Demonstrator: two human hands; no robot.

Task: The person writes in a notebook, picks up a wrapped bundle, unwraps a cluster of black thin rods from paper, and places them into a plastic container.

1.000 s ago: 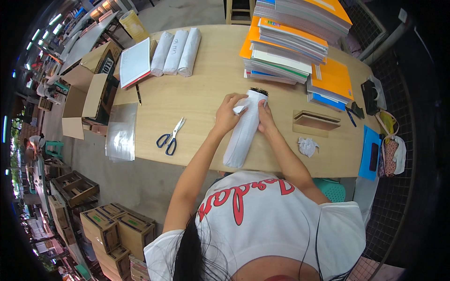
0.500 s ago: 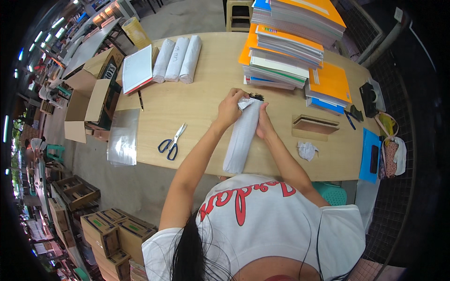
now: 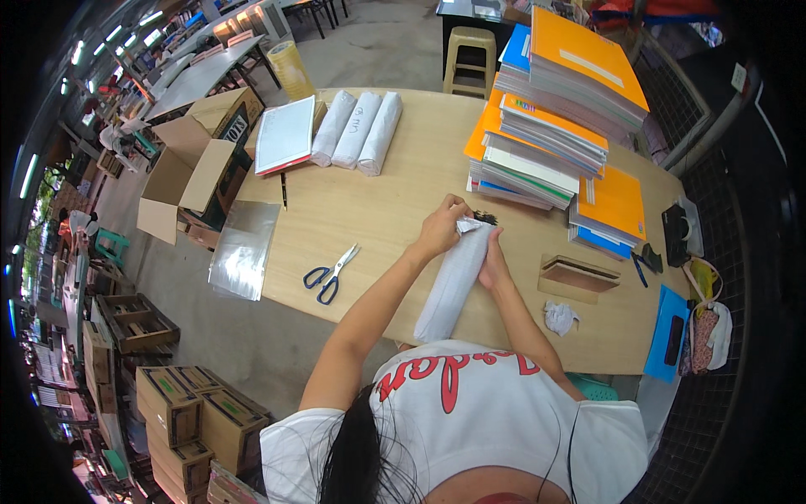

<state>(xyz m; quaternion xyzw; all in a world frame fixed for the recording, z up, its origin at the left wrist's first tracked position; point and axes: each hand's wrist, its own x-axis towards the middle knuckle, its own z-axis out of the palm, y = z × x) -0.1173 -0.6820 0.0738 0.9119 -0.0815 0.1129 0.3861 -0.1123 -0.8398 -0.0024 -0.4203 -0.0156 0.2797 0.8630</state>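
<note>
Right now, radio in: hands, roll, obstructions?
Left hand on white roll, far end. Right hand along its side. Dark tips protruding. Scissors apart, not blocking.

Wht short-slv tee (image 3: 520,420), loose cut, wide L sleeve (image 3: 298,445) + R sleeve (image 3: 617,433). Big curvy red lettering (image 3: 450,388) w/ dark edging across chest. Long dk hair (image 3: 348,449), hanging on L side, some loose strands. Thin dk line (image 3: 570,458) on R side, strand or cable unclear. L hand (image 3: 442,229) & R hand (image 3: 494,262) bare, forearms too.

open tabletop (image 3: 395,202) beyond scissors (image 3: 337,269), orange stacks (image 3: 550,139) blocking, room behind unclear
</note>
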